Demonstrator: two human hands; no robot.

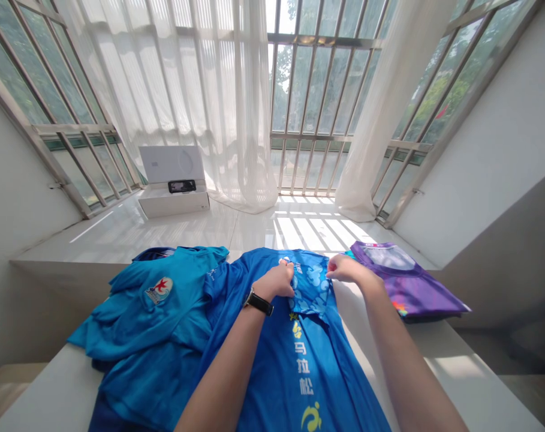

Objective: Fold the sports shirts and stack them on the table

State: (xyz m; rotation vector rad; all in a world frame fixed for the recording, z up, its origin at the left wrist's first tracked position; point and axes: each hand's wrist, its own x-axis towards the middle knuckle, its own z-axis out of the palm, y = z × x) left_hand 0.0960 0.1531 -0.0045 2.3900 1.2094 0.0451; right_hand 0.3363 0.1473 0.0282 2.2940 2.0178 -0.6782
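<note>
A blue printed T-shirt (272, 360) lies spread in front of me, its collar end towards the window. One sleeve (310, 282), patterned with lighter blue, is folded inward over the chest. My left hand (279, 280), with a black-strapped watch on the wrist, pinches the fabric at the inner end of this sleeve. At the fold's outer edge, my right hand (345, 268) grips the shirt between thumb and fingers. The other sleeve (216, 280) rests out on the left, against a teal shirt.
Loosely heaped teal shirts (164, 336) lie at left. A folded purple shirt (409, 282) is stacked at right. On the white sill behind stands an open white box (173, 204) with a phone (182, 186) in it. White curtains (236, 108) hang before the barred windows.
</note>
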